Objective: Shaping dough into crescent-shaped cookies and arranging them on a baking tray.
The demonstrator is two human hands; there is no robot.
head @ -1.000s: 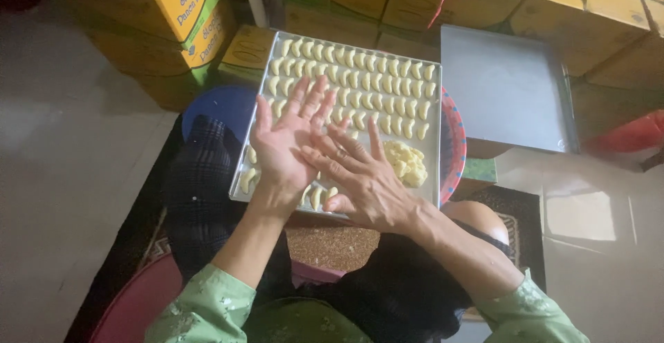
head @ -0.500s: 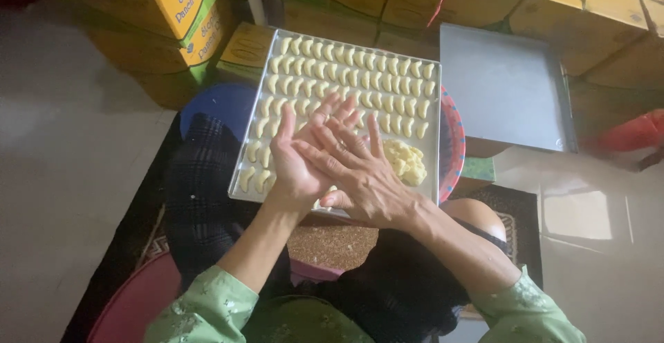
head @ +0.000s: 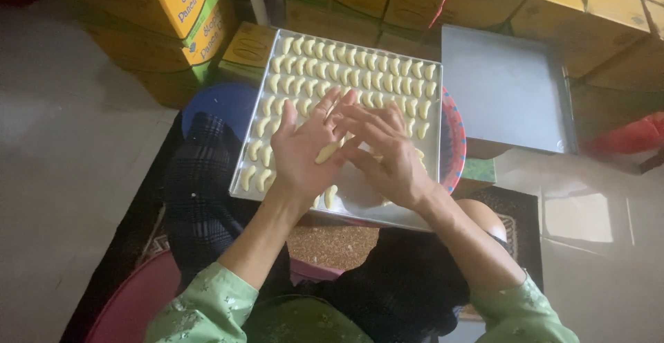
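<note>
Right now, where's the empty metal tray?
In the head view the empty metal tray sits upper right, resting on yellow cartons, just right of the filled baking tray and the right hand.

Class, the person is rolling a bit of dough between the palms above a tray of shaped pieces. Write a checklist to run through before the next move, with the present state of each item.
1. Dough piece is between the left hand and right hand: ok.
2. Piece fully shaped: cannot tell, mostly hidden.
3. Free space on the tray near the hands: ok, bare metal at the near edge.
4. Rows of shaped pieces tidy and apart: ok.
5. Dough lump for more pieces: cannot tell, hidden behind the right hand.
6. Spare tray at hand: ok, to the right.
</note>
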